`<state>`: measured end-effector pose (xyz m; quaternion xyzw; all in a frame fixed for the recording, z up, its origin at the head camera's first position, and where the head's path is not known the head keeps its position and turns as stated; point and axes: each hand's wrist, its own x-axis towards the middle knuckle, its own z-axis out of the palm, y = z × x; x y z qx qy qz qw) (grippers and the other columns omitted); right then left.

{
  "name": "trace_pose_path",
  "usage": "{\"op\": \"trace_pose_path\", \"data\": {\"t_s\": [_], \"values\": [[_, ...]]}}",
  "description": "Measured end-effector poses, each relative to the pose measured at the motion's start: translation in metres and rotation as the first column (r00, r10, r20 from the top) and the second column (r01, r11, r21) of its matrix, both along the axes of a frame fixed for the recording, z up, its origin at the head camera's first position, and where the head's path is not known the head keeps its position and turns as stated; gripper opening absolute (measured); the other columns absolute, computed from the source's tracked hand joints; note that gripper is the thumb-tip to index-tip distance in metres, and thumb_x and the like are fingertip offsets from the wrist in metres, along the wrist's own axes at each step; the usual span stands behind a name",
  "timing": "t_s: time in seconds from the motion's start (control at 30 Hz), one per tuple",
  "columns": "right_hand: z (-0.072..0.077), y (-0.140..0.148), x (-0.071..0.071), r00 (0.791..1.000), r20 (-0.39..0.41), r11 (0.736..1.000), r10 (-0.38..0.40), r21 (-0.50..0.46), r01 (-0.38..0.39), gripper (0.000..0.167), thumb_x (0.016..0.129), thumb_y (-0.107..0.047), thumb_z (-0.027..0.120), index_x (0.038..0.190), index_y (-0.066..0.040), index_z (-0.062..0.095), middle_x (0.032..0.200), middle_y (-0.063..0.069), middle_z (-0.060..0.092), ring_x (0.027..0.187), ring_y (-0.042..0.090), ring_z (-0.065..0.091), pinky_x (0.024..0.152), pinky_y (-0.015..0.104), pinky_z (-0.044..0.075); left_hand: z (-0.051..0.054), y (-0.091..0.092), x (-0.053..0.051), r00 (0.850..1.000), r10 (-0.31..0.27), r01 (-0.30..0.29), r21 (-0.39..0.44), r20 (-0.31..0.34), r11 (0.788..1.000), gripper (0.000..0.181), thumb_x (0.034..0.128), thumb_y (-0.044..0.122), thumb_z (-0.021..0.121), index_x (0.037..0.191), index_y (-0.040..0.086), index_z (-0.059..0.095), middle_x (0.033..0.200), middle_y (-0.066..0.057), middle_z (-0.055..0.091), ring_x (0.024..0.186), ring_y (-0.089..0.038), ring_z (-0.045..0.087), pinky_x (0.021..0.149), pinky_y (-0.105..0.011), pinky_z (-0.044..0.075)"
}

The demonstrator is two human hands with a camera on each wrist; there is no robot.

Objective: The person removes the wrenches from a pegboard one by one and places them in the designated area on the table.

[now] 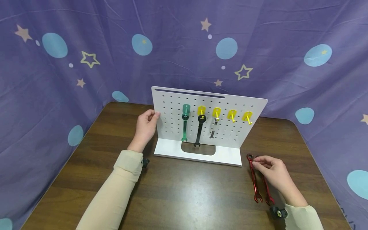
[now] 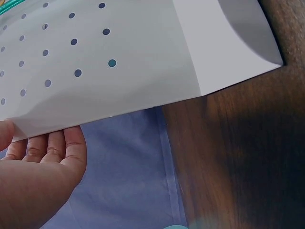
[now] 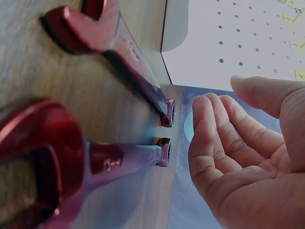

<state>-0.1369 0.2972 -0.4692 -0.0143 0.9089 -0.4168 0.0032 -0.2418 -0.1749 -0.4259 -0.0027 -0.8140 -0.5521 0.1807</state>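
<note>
With thumb on the front and fingers behind, my left hand (image 1: 145, 127) grips the left edge of a white pegboard (image 1: 170, 124); the left wrist view shows this hand (image 2: 45, 179) at the board's edge. Above two red wrenches hovers my right hand (image 1: 274, 171), fingers loosely bent. One red wrench (image 1: 254, 180) lies fully visible on the table, while the other red wrench (image 1: 268, 191) is partly covered by the hand. In the right wrist view, a gap separates thumb and fingertips of the right hand (image 3: 248, 157), with nothing between them.
On the board hang a green wrench (image 1: 185, 129), a black wrench (image 1: 199, 132) and a small silver wrench (image 1: 213, 129). Two yellow hooks, one (image 1: 231, 115) and another (image 1: 247, 117), are bare. A purple patterned curtain (image 1: 184, 70) stands behind the wooden table (image 1: 178, 191).
</note>
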Motion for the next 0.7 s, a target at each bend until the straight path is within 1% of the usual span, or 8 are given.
{"op": "trace_pose_path", "data": {"t_s": [0.17,0.43,0.7], "values": [[0.001,-0.003,0.0,1.0,-0.002,1.0,0.007,-0.017,-0.008,0.024,0.095,-0.022,0.076,0.108,-0.002,0.073,0.1,0.01,0.073,0.085,0.017,0.068,0.064,0.027,0.052,0.0,0.0,0.0,1.0,0.002,-0.002,-0.003,0.003,1.0,0.022,0.1051,0.017,0.06,0.1,-0.002,0.069,0.07,-0.007,0.05,0.062,-0.017,0.04,0.053,-0.025,0.034],[-0.001,-0.006,-0.002,1.0,-0.017,1.0,0.011,0.005,-0.011,0.022,0.096,-0.023,0.075,0.108,-0.004,0.074,0.099,0.008,0.072,0.084,0.019,0.068,0.065,0.028,0.053,0.0,0.0,0.0,1.0,0.003,-0.003,-0.001,-0.002,1.0,0.022,0.105,0.017,0.06,0.099,-0.002,0.069,0.07,-0.008,0.049,0.061,-0.017,0.04,0.052,-0.025,0.033],[0.004,-0.012,-0.003,0.999,-0.031,0.999,0.018,-0.029,-0.019,0.022,0.095,-0.019,0.076,0.109,-0.002,0.074,0.101,0.01,0.072,0.084,0.018,0.068,0.067,0.026,0.053,0.0,0.0,0.0,1.0,0.002,-0.002,0.0,-0.004,1.0,0.022,0.105,0.017,0.06,0.1,-0.003,0.069,0.07,-0.007,0.049,0.061,-0.017,0.04,0.052,-0.025,0.033]]}}
